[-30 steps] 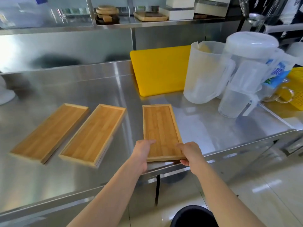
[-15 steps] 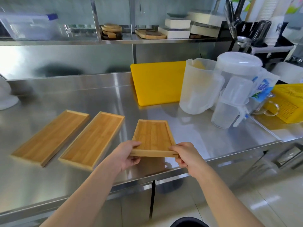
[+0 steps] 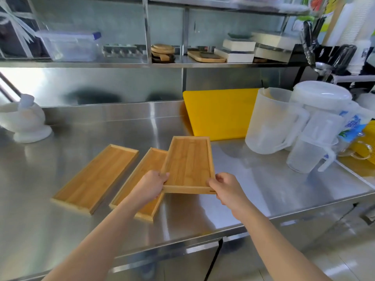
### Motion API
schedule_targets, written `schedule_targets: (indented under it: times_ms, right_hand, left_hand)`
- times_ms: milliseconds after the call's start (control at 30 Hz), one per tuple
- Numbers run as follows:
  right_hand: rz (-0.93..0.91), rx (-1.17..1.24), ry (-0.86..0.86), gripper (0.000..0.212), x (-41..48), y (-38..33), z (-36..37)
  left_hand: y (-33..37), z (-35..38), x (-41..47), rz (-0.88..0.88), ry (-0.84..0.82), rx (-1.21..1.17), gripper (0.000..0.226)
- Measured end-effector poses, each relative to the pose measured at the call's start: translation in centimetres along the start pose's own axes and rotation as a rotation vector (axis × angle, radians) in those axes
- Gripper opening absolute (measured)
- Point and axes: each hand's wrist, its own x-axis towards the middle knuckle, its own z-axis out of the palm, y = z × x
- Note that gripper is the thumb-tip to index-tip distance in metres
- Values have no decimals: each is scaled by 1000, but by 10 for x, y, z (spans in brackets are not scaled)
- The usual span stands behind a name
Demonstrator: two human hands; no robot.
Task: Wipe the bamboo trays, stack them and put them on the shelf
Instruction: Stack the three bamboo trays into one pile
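Both hands hold one bamboo tray (image 3: 189, 163) by its near end, lifted off the steel counter (image 3: 263, 185) and tilted up toward me. My left hand (image 3: 151, 186) grips its near left corner, my right hand (image 3: 226, 186) its near right corner. The held tray overlaps the far right part of a second bamboo tray (image 3: 142, 185) lying flat on the counter. A third bamboo tray (image 3: 95, 177) lies flat further left. A steel shelf (image 3: 121, 64) runs along the wall above the counter.
A yellow cutting board (image 3: 219, 112) leans at the back. Clear plastic pitchers (image 3: 274, 120) and a lidded white container (image 3: 322, 94) crowd the right side. A white mortar with pestle (image 3: 24, 120) stands at the left. The shelf holds wooden boards (image 3: 162, 50), boxes and a plastic container.
The tray went from lying on the counter to being lifted, then carried left, so it now overlaps the middle tray. The camera view tilted up, showing more shelf.
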Motion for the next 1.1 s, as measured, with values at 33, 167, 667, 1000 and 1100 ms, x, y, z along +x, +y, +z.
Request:
schedule_targets:
  times_ms: [33, 167, 667, 1000, 1100]
  right_hand:
    - [-7, -26, -11, 15, 2, -2, 13]
    - [-3, -98, -54, 16, 11, -6, 67]
    - [82, -312, -71, 26, 11, 12, 160]
    - [129, -328, -76, 29, 11, 21, 171]
    - [133, -302, -71, 30, 10, 23, 175]
  left_hand:
    - [-11, -8, 4, 28, -16, 151, 33]
    - [-61, -31, 15, 56, -38, 440, 40]
    - [-127, -59, 32, 144, 25, 632, 38]
    - [-144, -57, 32, 145, 76, 629, 19]
    - [-149, -67, 29, 183, 106, 348, 28]
